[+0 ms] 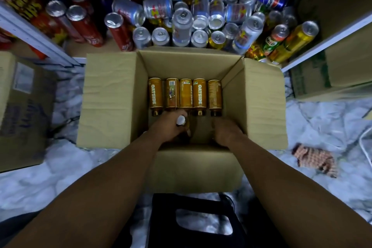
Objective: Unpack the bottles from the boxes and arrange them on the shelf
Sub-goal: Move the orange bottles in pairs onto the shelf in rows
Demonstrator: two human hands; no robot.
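An open cardboard box [112, 96] sits on the floor in front of the low shelf [322, 42]. Several brown Oatside bottles [199, 94] lie side by side on its bottom, caps toward me. My left hand [171, 129] is inside the box and grips a bottle with a white cap [180, 120] sticking up between the fingers. My right hand [227, 133] reaches down at the box's near right; its fingers are hidden in shadow, and what they touch is not visible.
The shelf behind the box is crowded with several drink cans [181, 24], some upright, some tipped. Closed cartons stand at left [22, 110] and right [314, 78]. A black stool [193, 221] is under me. A crumpled cloth [314, 159] lies on the marble floor.
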